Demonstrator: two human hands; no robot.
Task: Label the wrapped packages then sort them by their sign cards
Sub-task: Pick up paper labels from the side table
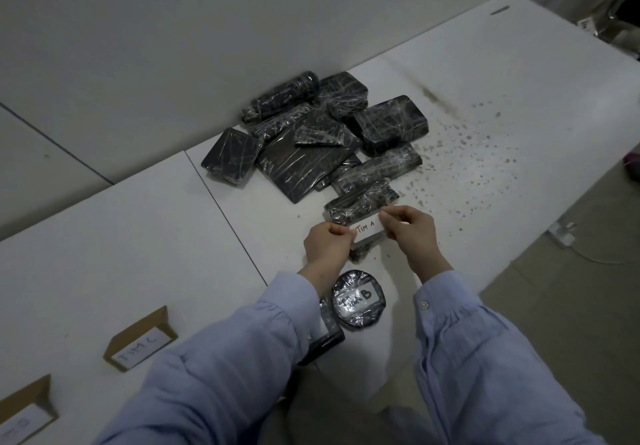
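Note:
A white paper label (366, 230) reading "TIM A" is pinched at its two ends by my left hand (327, 243) and my right hand (410, 230). It lies over a long black wrapped package (360, 200) near the table's front edge. A round black package (358, 301) with a "B" label sits just below my hands. Another flat black package (327, 335) is partly hidden under my left sleeve. Several unlabelled black wrapped packages (311, 139) are heaped behind. A cardboard sign card (140, 342) reading "TIM C" stands at lower left.
A second cardboard sign card (26, 417) stands at the bottom left corner, its writing blurred. Dark specks (460, 153) are scattered over the white table to the right of the pile. A white wall runs behind the table. A cable (588, 254) lies on the floor at right.

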